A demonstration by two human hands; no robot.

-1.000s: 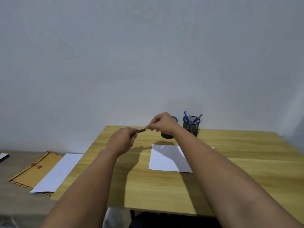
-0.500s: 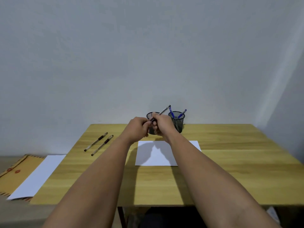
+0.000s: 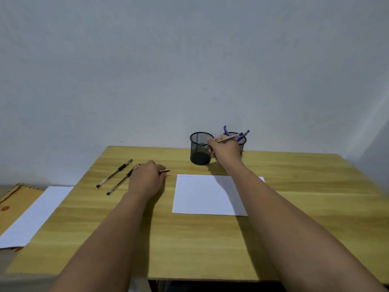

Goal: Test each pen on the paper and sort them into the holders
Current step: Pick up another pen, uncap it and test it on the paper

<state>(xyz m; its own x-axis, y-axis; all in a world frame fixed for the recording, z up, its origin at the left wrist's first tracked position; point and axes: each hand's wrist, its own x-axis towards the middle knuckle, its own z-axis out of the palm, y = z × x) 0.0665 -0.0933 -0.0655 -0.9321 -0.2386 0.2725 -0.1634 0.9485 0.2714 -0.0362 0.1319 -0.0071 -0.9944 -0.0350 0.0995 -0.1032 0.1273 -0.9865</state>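
right hand [image 3: 226, 151] holds a thin pen [image 3: 229, 139] up at the mesh holders, left hand [image 3: 146, 179] pinches a small dark cap [image 3: 165, 171].

the right grip is closed on the pen, in front of the far black mesh holder with blue pens [image 3: 242, 141] and just right of the empty black mesh holder [image 3: 200, 148]. the left grip is closed on the cap, low over the wooden counter [image 3: 305, 197], left of the white paper sheet [image 3: 202, 194]. two black pens [image 3: 114, 173] lie far left.

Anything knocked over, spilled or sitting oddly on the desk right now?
Nothing stands out. Both mesh holders stand upright, the paper lies flat on the table, and two pens lie side by side. Right hand holds a pen; left hand holds a small dark piece.
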